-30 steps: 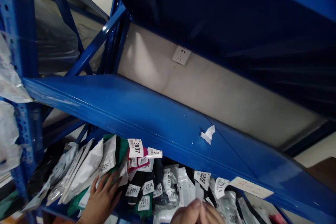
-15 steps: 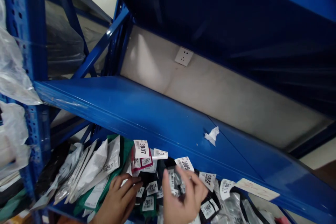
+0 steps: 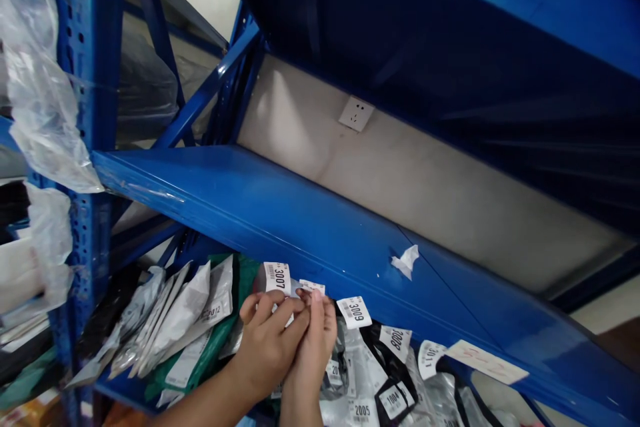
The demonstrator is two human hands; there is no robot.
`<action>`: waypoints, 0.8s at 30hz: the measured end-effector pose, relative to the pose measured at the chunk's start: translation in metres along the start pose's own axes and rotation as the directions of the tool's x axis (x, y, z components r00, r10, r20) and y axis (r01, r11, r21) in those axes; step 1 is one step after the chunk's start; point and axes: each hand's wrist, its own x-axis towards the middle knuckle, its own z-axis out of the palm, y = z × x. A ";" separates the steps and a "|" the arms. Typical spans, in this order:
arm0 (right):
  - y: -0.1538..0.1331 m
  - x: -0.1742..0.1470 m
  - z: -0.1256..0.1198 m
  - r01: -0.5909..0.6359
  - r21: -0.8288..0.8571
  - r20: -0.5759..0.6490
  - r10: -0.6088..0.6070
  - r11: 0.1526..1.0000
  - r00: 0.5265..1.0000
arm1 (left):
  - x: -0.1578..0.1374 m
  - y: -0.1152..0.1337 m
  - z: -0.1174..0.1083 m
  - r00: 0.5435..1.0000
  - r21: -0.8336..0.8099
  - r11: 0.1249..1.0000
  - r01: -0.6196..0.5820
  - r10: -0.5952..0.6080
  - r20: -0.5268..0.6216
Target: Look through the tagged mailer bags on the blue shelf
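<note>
My left hand (image 3: 273, 337) is closed over the packages near the white 3007 label (image 3: 277, 277), its fingers curled. Pressed against it, my right hand (image 3: 316, 330) has bent fingers beside a partly covered white label (image 3: 312, 285). What either hand grips is hidden behind the fingers. Close to the right hand, the white 3009 label (image 3: 354, 311) stands against the shelf beam. Plastic-bagged parcels lie below it, among them a clear bag labelled 2005 (image 3: 362, 410) and a black one labelled 1004 (image 3: 393, 401).
A blue shelf beam (image 3: 320, 220) crosses above the parcels, with a torn white scrap (image 3: 406, 260) stuck on it. White mailers (image 3: 187, 313) and a green bag (image 3: 203, 360) lean at left beside the blue upright (image 3: 90, 113). A wall socket (image 3: 356, 113) is behind.
My right hand has moved left and slightly up, meeting my left hand, which shifted right and up. They now cover the reddish package and labels below 3007. The view has shifted slightly.
</note>
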 end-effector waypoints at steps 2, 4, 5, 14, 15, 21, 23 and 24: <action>0.001 0.000 0.001 0.010 -0.006 -0.017 -0.010 1.000 1.000 | -0.010 -0.003 -0.004 1.000 -0.049 0.999 0.013 -0.014 -0.024; 0.005 0.001 0.000 0.045 0.009 -0.012 -0.045 0.999 0.999 | -0.031 -0.006 -0.006 1.000 -0.176 0.984 0.022 -0.020 0.013; 0.006 0.002 -0.001 0.065 0.032 -0.017 -0.065 0.997 0.998 | -0.047 -0.008 -0.006 0.997 -0.262 0.963 0.057 -0.040 0.069; 0.009 -0.006 -0.008 0.213 0.085 0.014 -0.215 0.973 0.976 | -0.235 -0.038 0.052 0.581 0.207 0.830 0.519 -0.519 0.627; 0.009 -0.007 -0.009 0.220 0.087 0.020 -0.223 0.972 0.975 | -0.246 -0.042 0.054 0.573 0.269 0.826 0.495 -0.543 0.614; 0.001 -0.010 -0.007 0.298 0.113 0.094 -0.308 0.948 0.947 | -0.251 -0.062 0.038 0.573 0.450 0.794 0.409 -0.607 0.550; -0.002 -0.010 -0.003 0.300 0.062 0.102 -0.305 0.952 0.947 | -0.237 -0.070 0.032 0.581 0.477 0.783 0.400 -0.619 0.528; -0.004 -0.010 -0.001 0.287 0.028 0.094 -0.288 0.958 0.953 | -0.230 -0.074 0.031 0.584 0.488 0.779 0.395 -0.623 0.521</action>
